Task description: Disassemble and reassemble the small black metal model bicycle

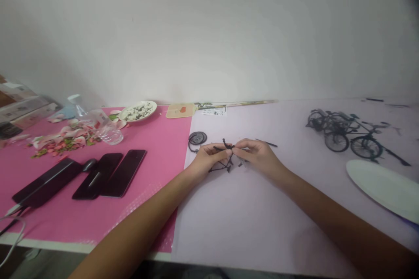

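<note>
Both my hands meet over a small black wire bicycle frame (220,166) on the pale table (248,209). My left hand (209,159) pinches the frame from the left, fingers closed on it. My right hand (255,153) is closed on the frame's right end, with a small part under its fingers that I cannot make out. Two small black wheels (197,137) lie just left of my left hand. A thin black rod (266,142) lies beyond my right hand.
Finished black miniature bicycles (347,133) stand at the far right, near a white plate (382,187). On the pink mat (98,218) lie dark phones (111,174), a clear bottle (98,122), pink petals (62,139) and a bowl (138,110).
</note>
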A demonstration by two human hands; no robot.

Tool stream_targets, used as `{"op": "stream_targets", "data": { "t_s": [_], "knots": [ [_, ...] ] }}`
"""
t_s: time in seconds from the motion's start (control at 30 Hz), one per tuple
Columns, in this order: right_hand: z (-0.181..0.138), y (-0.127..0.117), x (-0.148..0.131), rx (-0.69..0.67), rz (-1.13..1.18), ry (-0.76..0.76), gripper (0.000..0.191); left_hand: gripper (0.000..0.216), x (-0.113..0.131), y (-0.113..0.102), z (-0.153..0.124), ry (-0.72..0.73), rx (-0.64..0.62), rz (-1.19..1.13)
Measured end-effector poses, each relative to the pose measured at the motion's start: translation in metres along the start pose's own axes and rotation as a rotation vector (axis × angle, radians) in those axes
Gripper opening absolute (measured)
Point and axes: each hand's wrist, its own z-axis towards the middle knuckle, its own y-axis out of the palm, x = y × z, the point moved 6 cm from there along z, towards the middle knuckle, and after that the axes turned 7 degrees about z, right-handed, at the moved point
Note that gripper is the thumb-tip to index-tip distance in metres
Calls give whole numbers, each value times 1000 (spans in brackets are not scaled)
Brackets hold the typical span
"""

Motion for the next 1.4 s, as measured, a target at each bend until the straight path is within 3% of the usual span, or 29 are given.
{"op": "stream_targets", "data": {
  "t_s": [0.23,0.7,1.1,1.4],
  "knots": [
    [-2,2,-1,17,52,62,44,34,0,0,0,-8,-2,-14],
    [0,1,-2,2,23,0,34,34,1,3,0,2,-16,-18],
    [0,3,3,0,55,36,34,38,3,4,0,7,-44,-1],
    [-4,4,12,-9,78,174,41,36,4,5,-1,9,-42,3]
  ]
}}
